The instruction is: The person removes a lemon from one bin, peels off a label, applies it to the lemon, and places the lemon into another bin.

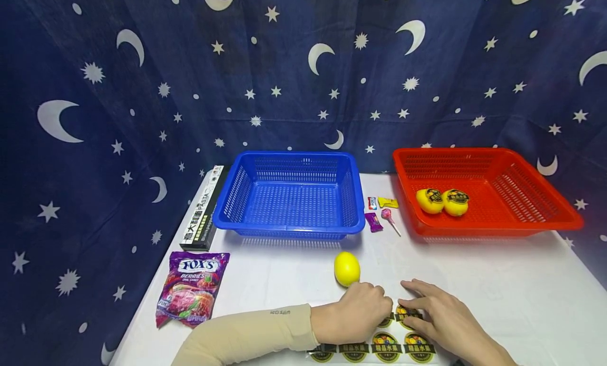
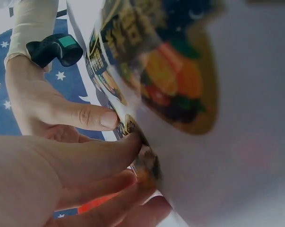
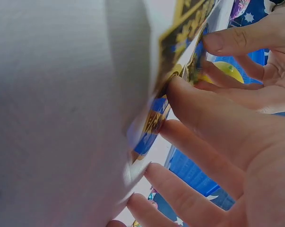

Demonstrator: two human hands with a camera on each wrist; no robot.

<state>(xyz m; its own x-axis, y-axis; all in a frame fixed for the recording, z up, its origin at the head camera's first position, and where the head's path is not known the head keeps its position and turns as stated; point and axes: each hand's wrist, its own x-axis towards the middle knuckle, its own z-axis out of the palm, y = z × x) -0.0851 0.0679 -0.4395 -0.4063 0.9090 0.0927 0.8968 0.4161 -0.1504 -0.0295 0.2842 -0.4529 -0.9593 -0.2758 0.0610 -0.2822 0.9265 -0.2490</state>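
A sheet of round black-and-gold fruit stickers [image 1: 388, 348] lies on the white table in front of me. My left hand [image 1: 353, 313] is over its upper part, fingers curled, and pinches the sheet at one sticker that the hand partly hides. From the right, my right hand [image 1: 443, 316] reaches in with fingers spread fairly straight. Its thumb [image 3: 194, 101] and index finger touch the sheet around the sticker [image 1: 408, 314] beside the left hand. Just beyond the left hand sits a plain yellow lemon [image 1: 347, 268].
A blue basket [image 1: 289, 230] stands behind the lemon. At right, a red basket [image 1: 517, 210] holds two stickered lemons [image 1: 455, 204]. Between them lie wrapped candies [image 1: 373, 222] and a lollipop [image 1: 387, 214]. On the left are a candy bag [image 1: 192, 289] and a pasta box [image 1: 204, 210].
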